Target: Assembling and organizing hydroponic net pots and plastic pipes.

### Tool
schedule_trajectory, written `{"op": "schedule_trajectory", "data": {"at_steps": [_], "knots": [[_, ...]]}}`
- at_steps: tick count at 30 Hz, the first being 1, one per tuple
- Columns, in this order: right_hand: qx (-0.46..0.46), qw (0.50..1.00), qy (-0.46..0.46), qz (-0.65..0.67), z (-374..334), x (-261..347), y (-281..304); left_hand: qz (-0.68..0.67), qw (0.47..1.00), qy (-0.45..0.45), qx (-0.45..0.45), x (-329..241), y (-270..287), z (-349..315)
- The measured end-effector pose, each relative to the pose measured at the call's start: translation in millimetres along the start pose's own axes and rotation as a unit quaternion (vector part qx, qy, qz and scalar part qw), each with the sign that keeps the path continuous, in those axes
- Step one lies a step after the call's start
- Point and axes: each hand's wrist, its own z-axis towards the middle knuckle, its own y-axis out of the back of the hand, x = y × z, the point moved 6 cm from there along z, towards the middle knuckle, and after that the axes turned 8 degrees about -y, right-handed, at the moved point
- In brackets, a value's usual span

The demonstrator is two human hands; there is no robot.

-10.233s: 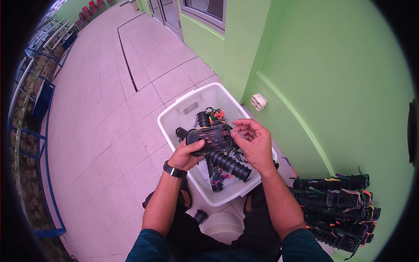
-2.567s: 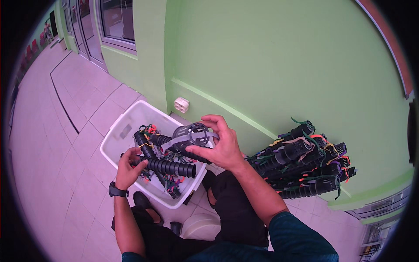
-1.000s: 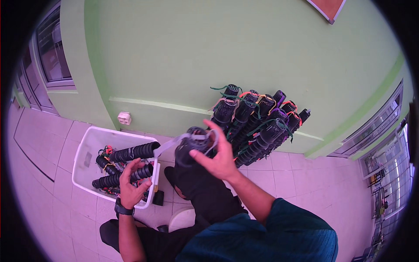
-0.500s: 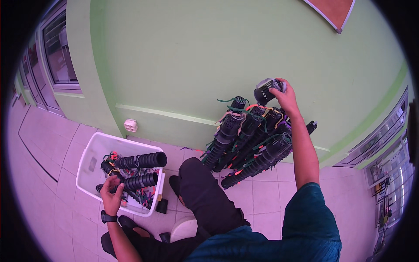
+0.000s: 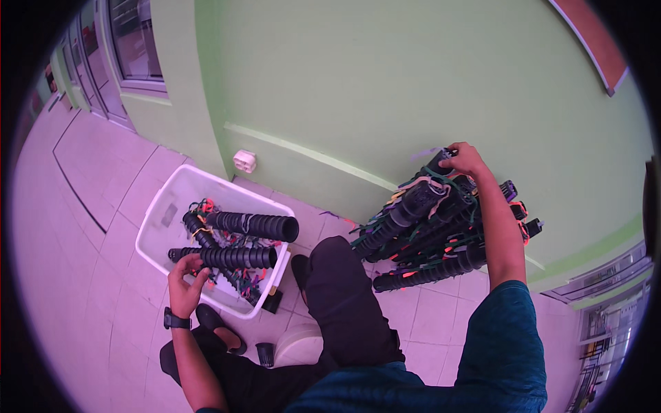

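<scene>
Your right hand [image 5: 467, 160] clamped on black corrugated tube [image 5: 436, 162] atop stack [image 5: 441, 230] against far-right wall. Left hand [image 5: 184, 283] closed on tube in bin [image 5: 227, 259]. White bin [image 5: 160, 206], left, holds several more; sorting looks roughly halfway.

Soft, even daylight fills my view, casting only faint shadows on the pale tiled floor [image 5: 103, 206]; a pinkish tint washes the tiles; the flat green painted wall [image 5: 385, 89] shows no glare; fisheye bending curves straight lines near the black circular rim; focus stays fairly sharp.
</scene>
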Motion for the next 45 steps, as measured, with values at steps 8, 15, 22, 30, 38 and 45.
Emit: {"op": "schedule_trajectory", "data": {"at_steps": [8, 15, 22, 30, 38, 45], "knots": [[-0.026, 0.996, 0.048, -0.071, 25.0, -10.6, 46.1, 0.033, 0.998, -0.030, -0.052, -5.2, 30.5, 14.2], [0.264, 0.872, 0.381, 0.159, -270.4, 266.3, -80.8, 0.074, 0.989, 0.033, -0.127, 18.0, 98.4, -27.2], [0.515, 0.773, 0.316, -0.195, -395.6, 222.0, -493.5, 0.080, 0.977, 0.091, -0.173, 16.8, 128.6, -61.9], [0.274, 0.889, 0.364, -0.054, -414.9, 264.7, -619.7, 0.053, 0.977, 0.138, -0.155, 12.5, 119.1, -45.3], [0.506, 0.845, 0.166, -0.056, -337.1, 259.2, -594.7, 0.061, 0.983, 0.130, -0.113, 23.3, 104.5, -25.1], [0.681, 0.710, 0.037, -0.175, -349.5, 188.5, -536.8, 0.050, 0.983, 0.169, 0.050, 32.2, 83.7, -36.2]]}}
